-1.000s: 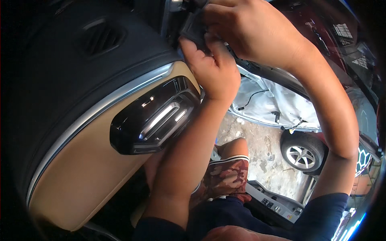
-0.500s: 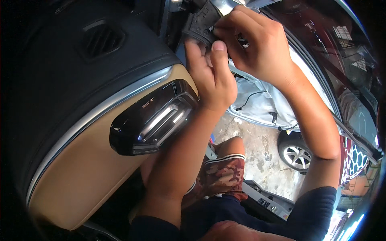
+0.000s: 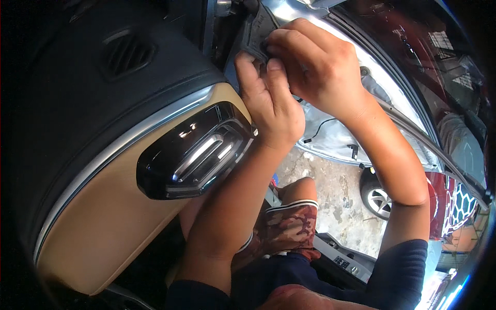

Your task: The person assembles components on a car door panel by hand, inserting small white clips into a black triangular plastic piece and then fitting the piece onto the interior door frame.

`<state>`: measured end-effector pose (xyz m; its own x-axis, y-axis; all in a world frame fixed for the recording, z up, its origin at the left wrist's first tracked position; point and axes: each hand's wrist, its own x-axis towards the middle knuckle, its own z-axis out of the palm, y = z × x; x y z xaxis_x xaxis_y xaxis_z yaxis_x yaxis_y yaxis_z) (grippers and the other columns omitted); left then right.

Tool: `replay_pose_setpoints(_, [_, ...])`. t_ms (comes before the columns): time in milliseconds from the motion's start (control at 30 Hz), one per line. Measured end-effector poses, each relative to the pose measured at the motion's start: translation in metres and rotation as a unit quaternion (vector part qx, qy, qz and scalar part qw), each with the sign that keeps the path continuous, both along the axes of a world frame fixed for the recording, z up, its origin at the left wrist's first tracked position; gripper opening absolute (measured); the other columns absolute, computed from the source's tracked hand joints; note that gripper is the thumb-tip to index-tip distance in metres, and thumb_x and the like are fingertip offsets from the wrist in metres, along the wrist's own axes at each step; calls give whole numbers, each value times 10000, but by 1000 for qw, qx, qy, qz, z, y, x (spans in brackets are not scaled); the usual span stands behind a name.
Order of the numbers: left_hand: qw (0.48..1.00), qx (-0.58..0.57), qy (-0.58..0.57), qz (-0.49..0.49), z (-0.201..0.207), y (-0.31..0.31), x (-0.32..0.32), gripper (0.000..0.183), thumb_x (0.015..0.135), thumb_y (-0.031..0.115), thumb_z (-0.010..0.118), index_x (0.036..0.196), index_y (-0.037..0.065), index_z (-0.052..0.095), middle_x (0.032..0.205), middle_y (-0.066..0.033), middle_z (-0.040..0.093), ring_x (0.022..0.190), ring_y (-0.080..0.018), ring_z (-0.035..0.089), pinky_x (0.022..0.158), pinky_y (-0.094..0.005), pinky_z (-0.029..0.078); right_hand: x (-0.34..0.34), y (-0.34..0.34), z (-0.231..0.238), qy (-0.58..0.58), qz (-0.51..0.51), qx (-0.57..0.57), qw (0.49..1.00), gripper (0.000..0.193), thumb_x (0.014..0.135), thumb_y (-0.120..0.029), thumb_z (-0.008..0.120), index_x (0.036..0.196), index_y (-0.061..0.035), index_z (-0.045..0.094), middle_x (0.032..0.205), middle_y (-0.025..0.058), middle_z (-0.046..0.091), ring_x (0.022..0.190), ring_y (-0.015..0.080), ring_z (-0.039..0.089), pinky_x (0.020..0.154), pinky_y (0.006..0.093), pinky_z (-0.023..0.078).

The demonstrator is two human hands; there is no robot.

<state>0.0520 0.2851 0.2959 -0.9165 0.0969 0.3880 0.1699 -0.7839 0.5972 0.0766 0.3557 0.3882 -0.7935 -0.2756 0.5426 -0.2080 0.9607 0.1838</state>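
Both hands are raised at the top middle, at the dark plastic trim piece (image 3: 256, 28). My left hand (image 3: 276, 106) has its fingers bent round the lower edge of that piece, thumb pointing up. Above and to the right, my right hand (image 3: 325, 67) is closed in a pinch at the piece's right side. What lies between its fingertips is hidden. Left of my left wrist is a glossy black oval air vent (image 3: 194, 152) with silver bars, set in the tan dashboard panel (image 3: 98, 232).
A small slatted vent (image 3: 128, 54) sits in the black dashboard top. On the right stands an open car door (image 3: 330, 137) with its inner metal bare and a black cable hanging. Beyond lie a stained concrete floor (image 3: 336, 196), a car wheel (image 3: 378, 200) and a dark red car (image 3: 439, 201).
My right hand has moved slightly down and left, its fingers drawn in closer to the left thumb. The trim piece has tilted, showing less of its face. The whole view has shifted a little.
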Motion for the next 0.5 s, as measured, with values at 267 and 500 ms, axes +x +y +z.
replay_pose_setpoints(267, [1000,-17,5,9,-2,-1,3,228,1053,84,442,1221,-67,475,1181,-160,614,1064,-193,602,931,-323,477,3,-2,-1,-25,-18,45,998,231,768,-142,698,978,-67,634,879,59,592,817,269,680,634,396,559])
replay_pose_setpoints(500, [1000,-17,8,0,-7,-3,3,309,1057,67,445,1323,-86,469,1276,-170,608,1142,-199,595,993,-321,469,1,-2,2,-60,-14,57,996,197,773,-125,686,946,-57,623,883,70,596,835,277,687,684,396,570])
